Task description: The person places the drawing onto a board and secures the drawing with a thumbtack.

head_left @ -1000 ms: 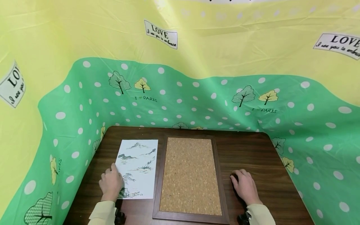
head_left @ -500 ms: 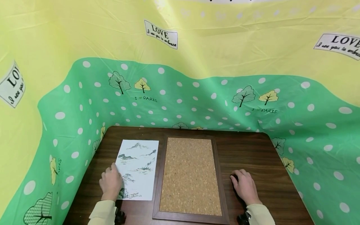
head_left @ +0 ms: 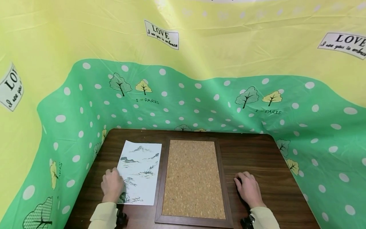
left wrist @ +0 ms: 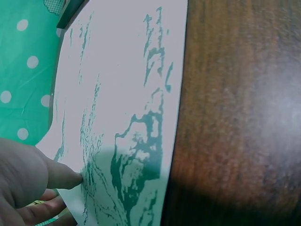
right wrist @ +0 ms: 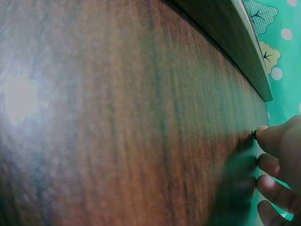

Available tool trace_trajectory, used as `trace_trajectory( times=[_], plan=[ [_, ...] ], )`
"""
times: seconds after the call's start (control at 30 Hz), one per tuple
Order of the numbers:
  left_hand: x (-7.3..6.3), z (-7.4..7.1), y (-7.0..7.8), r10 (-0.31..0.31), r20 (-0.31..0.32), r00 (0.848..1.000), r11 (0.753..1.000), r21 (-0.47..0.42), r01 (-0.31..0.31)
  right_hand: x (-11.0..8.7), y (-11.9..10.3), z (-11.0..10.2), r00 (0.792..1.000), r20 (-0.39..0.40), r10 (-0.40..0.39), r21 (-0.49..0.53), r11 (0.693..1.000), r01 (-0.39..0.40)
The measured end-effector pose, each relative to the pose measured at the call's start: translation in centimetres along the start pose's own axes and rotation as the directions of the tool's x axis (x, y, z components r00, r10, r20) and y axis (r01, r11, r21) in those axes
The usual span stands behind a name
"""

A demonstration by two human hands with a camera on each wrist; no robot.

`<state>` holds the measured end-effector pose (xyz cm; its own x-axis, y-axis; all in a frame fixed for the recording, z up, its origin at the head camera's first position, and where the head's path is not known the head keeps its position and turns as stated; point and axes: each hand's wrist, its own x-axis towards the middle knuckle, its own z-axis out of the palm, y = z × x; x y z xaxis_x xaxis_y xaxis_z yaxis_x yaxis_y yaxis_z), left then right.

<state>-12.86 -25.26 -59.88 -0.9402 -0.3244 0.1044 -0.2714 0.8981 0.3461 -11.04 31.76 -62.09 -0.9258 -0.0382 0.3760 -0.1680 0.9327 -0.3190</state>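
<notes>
Because the left grip pinches the sheet only at its left edge, thumb on top and fingers beneath, a hard pull from that one side could crease or tear it. Its right edge lies just beside the left rim of the board, so a low sideways slide could catch there and buckle. The right grip, loosely bent on the bench right of the board and showing no hold on anything, gives the sheet no support; if lifted so, its free side could sag or swing. By the sheet's lower edge, the black device at the left wrist could snag it. Between the two grips lies the board, so reaching across means clearing its rim, while a curtain hangs behind the bench and along both sides.
</notes>
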Motion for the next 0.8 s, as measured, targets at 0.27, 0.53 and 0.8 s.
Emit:
trace_trajectory(
  times=[0.27, 0.53, 0.8],
  plan=[
    [0.5, -0.5, -0.2, -0.031, 0.073, 0.997, 0.999, -0.029, 0.033, -0.2, 0.1, 0.0, 1.0, 0.011, 0.014, 0.009, 1.0, -0.014],
    [0.7, -0.9, -0.3, -0.049, 0.125, 0.991, 0.996, -0.068, 0.058, -0.2, 0.0, -0.1, 1.0, 0.016, 0.025, 0.024, 0.999, -0.025],
    [1.1, -1.4, -0.5, -0.079, 0.186, 0.979, 0.99, -0.104, 0.1, 0.1, 0.1, -0.1, 0.998, 0.022, 0.055, 0.055, 0.997, -0.056]
  ],
)
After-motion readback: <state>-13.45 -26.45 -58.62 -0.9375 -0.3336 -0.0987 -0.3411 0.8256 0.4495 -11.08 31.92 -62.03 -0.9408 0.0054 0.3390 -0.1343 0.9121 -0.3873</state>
